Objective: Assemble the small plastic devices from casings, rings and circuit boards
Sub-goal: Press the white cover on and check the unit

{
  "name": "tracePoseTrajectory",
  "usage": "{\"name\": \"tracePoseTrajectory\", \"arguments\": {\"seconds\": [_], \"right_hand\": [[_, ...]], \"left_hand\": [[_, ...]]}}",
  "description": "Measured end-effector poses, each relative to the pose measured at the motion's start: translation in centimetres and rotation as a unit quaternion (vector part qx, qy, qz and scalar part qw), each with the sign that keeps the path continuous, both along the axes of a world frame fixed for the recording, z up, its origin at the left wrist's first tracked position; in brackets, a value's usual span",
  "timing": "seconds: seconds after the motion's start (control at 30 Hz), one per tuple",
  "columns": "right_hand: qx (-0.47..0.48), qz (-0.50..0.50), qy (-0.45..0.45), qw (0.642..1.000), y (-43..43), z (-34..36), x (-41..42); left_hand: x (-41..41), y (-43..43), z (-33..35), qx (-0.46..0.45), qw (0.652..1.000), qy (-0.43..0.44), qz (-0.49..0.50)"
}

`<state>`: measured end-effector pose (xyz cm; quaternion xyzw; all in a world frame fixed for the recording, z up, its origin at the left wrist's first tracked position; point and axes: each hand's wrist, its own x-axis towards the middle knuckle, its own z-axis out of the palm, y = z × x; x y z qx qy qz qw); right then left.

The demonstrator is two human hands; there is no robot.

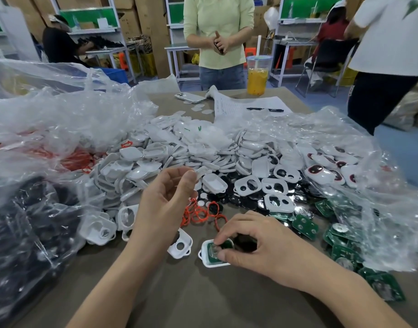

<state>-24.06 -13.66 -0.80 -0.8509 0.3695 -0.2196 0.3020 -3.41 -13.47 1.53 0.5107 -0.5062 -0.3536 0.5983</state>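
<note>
Right grip (257, 249) sits lowest in view, toward the near edge of the brown surface (179, 292). Its thumb and curled fingertips are narrowed onto an open white plastic casing shell (206, 260) with a green circuit board (212, 256) lying in it. The shell looks light and stiff, likely to skate on the surface unless it is pinned at its rim. The board looks thin and brittle, so it is better pressed at its edges than on its metal contact. Something dark under the palm cannot be made out, nor can I tell whether the board is fully seated.

Left grip (165, 200) is raised just beyond, pinching a small white plastic piece (201, 172) by its end. Blur hides whether it is a cover or a base.

Between and past the hands lie thin orange-red rubber rings (198, 214), soft, floppy and probably prone to tangling. Toward the right edge are loose green boards (305, 224), partly under crinkled clear plastic bags (345, 138). Mid-surface rises a heap of white casing halves (179, 147). At the left edge, bagged dark parts (25, 233) are unreadable through the film.
</note>
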Motion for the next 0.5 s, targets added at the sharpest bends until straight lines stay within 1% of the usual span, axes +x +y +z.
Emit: {"name": "tracePoseTrajectory", "arguments": {"seconds": [0.33,0.43,0.5], "right_hand": [[0.025,-0.009,-0.015,1.0,0.16,0.41,-0.09],[0.032,-0.007,-0.021,0.999,0.29,0.69,-0.14],[0.037,-0.007,-0.029,0.999,0.41,0.88,-0.29]], "left_hand": [[0.0,0.13,0.2,0.004,1.0,-0.003,-0.001],[0.11,0.15,0.14,0.006,1.0,-0.016,-0.001],[0.25,0.25,0.05,0.006,0.999,-0.052,0.008]]}}
